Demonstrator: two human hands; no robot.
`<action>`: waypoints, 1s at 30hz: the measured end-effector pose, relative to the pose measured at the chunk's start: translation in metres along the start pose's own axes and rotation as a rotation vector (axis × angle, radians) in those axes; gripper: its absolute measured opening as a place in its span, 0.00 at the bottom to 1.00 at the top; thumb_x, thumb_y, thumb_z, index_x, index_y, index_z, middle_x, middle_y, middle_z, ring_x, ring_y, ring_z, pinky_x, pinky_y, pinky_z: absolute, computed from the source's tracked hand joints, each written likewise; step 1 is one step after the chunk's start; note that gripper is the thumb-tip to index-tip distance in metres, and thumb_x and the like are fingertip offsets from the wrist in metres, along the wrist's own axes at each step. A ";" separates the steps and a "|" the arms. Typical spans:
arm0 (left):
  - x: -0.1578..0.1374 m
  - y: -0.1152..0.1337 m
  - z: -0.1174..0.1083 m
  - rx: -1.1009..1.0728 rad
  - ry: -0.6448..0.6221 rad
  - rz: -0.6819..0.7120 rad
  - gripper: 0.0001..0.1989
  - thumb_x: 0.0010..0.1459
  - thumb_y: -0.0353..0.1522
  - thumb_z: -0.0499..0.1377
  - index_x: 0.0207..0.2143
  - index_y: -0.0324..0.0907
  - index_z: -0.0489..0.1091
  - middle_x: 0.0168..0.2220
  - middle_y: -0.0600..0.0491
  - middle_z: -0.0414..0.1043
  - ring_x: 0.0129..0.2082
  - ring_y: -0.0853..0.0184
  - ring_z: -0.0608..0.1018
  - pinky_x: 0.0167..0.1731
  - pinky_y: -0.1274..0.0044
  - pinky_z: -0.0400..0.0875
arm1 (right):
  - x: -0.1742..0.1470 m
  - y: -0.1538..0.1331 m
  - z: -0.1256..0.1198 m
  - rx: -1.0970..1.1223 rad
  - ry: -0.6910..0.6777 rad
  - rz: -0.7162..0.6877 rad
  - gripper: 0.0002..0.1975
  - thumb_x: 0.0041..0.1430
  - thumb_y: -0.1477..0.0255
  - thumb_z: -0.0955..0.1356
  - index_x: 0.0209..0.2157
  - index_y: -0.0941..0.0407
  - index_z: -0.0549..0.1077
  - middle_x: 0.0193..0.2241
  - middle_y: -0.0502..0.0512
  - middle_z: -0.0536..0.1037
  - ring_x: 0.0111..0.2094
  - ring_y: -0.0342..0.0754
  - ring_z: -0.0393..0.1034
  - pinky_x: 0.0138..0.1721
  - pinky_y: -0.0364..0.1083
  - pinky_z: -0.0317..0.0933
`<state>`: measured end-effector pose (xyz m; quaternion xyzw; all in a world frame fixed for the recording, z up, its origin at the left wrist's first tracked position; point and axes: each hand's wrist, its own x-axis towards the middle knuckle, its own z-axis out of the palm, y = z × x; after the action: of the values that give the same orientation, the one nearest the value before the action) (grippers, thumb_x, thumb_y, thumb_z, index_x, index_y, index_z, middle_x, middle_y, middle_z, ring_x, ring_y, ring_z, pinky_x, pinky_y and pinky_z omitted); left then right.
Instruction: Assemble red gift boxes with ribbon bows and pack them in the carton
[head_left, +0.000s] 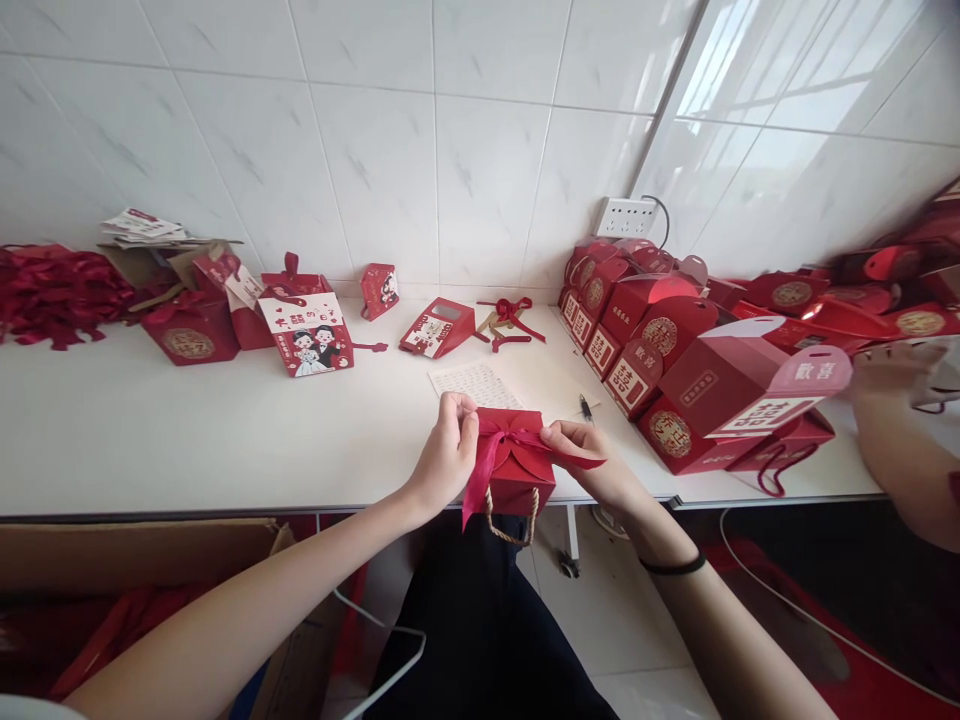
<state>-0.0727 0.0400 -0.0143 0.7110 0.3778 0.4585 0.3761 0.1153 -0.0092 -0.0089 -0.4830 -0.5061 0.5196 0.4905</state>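
The person's left hand (454, 450) pinches the ribbon (480, 480) at nine o'clock of the knot (510, 434), the right hand (585, 455) at three; neither is clearly nearer. The ribbon's long axis runs crosswise over the box (517, 492), between the hands at the table (360, 440) edge. The handle (512, 542) hangs at six.

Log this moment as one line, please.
left hand: pinching ribbon | right hand: pinching ribbon | red box: under ribbon, at table edge | pen: beyond right hand

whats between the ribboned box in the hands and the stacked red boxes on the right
In the head view: the right hand, pinching the ribbon, and a dark pen beyond it.
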 end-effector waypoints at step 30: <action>0.008 0.027 -0.025 0.249 -0.294 -0.213 0.20 0.56 0.46 0.50 0.20 0.42 0.56 0.18 0.59 0.58 0.21 0.71 0.64 0.24 0.77 0.56 | -0.009 -0.035 0.003 -0.493 0.099 -0.073 0.25 0.51 0.47 0.64 0.23 0.58 0.66 0.19 0.48 0.61 0.20 0.41 0.51 0.20 0.41 0.45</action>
<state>-0.0890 0.0397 0.0200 0.7672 0.4458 0.2574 0.3827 0.1133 -0.0179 0.0265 -0.5945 -0.6099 0.3380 0.4004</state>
